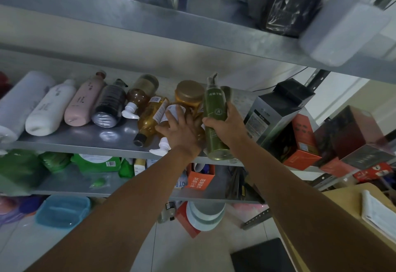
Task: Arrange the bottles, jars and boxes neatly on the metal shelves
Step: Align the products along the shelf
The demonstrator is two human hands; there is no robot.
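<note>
Grip slick, rigid green bottle (pixel 214 109) mid-body, below pump (pixel 213 78), right hand (pixel 227 126) clasped round it, left hand (pixel 182 131) spread on amber bottle (pixel 150 121).

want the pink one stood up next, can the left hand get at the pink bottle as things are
Probably yes. The pink bottle lies base toward the open shelf front, nothing before it. The left hand rests on an amber bottle further right and must leave that first.

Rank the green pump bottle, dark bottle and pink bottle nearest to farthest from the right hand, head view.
1. green pump bottle, held in the right hand.
2. dark bottle, lying to its left.
3. pink bottle, farther left still.
</note>
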